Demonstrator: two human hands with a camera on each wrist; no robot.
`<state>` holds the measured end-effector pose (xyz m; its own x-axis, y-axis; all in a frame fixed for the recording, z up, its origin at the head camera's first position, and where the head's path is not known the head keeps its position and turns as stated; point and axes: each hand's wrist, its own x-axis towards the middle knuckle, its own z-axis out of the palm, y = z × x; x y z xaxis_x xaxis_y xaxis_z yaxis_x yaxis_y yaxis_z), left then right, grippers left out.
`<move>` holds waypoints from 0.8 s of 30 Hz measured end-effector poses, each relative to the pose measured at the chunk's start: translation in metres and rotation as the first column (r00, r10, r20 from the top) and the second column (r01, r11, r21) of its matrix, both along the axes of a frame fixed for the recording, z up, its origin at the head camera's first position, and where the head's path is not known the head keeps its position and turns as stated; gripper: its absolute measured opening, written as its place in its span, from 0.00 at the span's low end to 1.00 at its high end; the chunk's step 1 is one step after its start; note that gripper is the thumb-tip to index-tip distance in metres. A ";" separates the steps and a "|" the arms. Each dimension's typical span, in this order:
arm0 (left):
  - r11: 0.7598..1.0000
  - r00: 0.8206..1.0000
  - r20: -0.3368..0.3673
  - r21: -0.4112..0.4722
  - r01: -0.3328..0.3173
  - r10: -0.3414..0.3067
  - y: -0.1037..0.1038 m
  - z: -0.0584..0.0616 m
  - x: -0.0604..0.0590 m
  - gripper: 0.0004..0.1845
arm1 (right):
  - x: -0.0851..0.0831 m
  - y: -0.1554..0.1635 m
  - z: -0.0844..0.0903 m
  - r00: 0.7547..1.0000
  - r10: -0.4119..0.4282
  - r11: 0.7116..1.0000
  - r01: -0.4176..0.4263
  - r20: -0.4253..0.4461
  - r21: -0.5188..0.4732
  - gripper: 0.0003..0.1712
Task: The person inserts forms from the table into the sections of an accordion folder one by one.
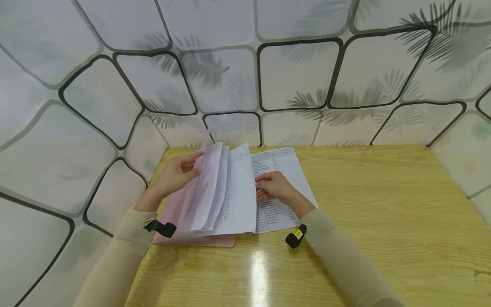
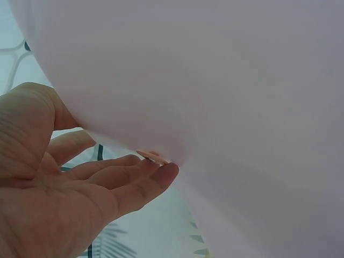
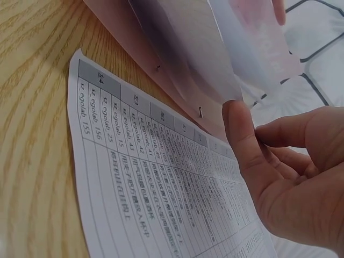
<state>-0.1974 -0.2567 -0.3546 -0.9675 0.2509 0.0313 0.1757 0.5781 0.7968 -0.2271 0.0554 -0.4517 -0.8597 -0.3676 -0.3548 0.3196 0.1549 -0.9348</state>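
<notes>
A pink folder (image 1: 215,241) lies spread on the wooden table with several sheets of printed paper (image 1: 239,192) in it. My left hand (image 1: 178,172) holds lifted sheets (image 1: 205,183) by their left edge, fanned upright over the pink cover. In the left wrist view, a pale sheet (image 2: 215,107) fills most of the picture and hides part of the thumb. With thumb and fingers, my right hand (image 1: 277,187) pinches the right edge of the middle sheet. Under that hand lies a flat printed table page (image 3: 156,177), with rows of text and a grey header strip.
The yellow wood-grain table (image 1: 383,204) stretches to the right and toward me. Behind and on the left stand walls (image 1: 299,76) with dark outlines and leaf prints. Black wrist cameras (image 1: 164,229) sit on both wrists.
</notes>
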 end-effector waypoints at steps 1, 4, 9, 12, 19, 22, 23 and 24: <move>1.000 1.000 -0.002 -0.002 0.001 -0.001 0.000 0.000 0.000 0.31 | 0.000 -0.001 0.000 1.000 0.000 1.000 0.000 0.000 -0.003 0.24; 1.000 1.000 -0.005 -0.005 0.003 -0.003 0.001 0.000 -0.001 0.31 | 0.000 -0.003 -0.003 1.000 -0.002 1.000 0.002 0.000 -0.016 0.24; 1.000 1.000 0.001 0.002 0.004 -0.004 0.002 0.001 -0.001 0.31 | 0.001 -0.008 -0.003 1.000 -0.004 0.999 0.004 -0.001 -0.042 0.24; 1.000 1.000 0.012 0.004 0.000 0.000 0.002 0.001 -0.001 0.31 | 0.002 -0.011 -0.001 1.000 -0.002 0.999 0.003 0.005 -0.051 0.24; 1.000 1.000 0.009 0.004 0.005 -0.005 0.002 0.001 -0.002 0.31 | 0.003 -0.020 -0.001 1.000 0.009 0.997 -0.009 -0.002 -0.076 0.23; 1.000 1.000 0.004 0.004 0.011 -0.011 0.001 0.001 -0.002 0.31 | 0.004 -0.024 -0.002 1.000 0.013 0.995 -0.012 0.006 -0.097 0.23; 1.000 1.000 0.003 0.005 0.013 -0.013 0.001 0.000 -0.003 0.31 | 0.004 -0.025 -0.003 1.000 0.016 0.995 -0.015 0.006 -0.100 0.23; 1.000 1.000 0.003 0.003 0.015 -0.015 0.001 0.000 -0.003 0.31 | 0.005 -0.027 -0.004 1.000 0.016 0.995 -0.015 0.010 -0.104 0.23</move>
